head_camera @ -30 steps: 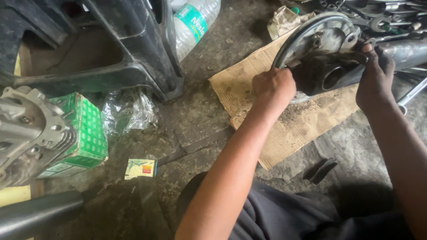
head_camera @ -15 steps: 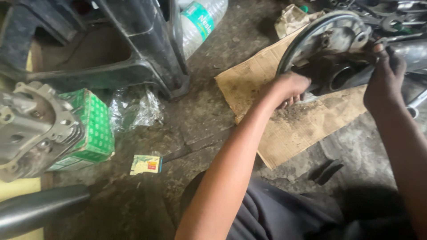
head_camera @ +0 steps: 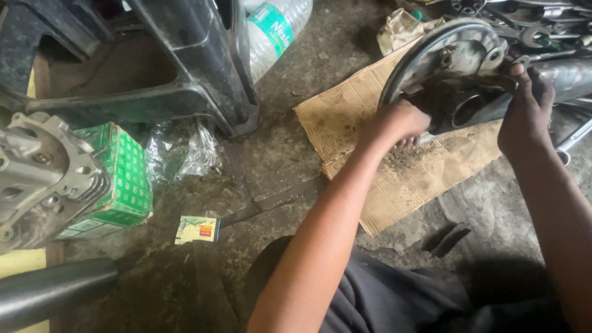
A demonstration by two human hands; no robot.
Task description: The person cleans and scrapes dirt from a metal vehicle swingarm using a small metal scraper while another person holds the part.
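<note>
A dark metal engine cover with a round rim stands on edge on a sheet of brown cardboard at the upper right. My left hand is curled against its lower left rim, fingers tucked under it. My right hand grips the cover's right side from above, beside a long metal pipe. Grit lies on the cardboard below my left hand.
A black plastic frame and a plastic water bottle lie at the top. A grey engine part rests on a green box at left, by crumpled clear plastic. Wrenches lie top right.
The view has shifted, so everything sits slightly lower and further right. My left hand has slid down the cover's rim toward the cardboard. My right hand keeps its grip.
</note>
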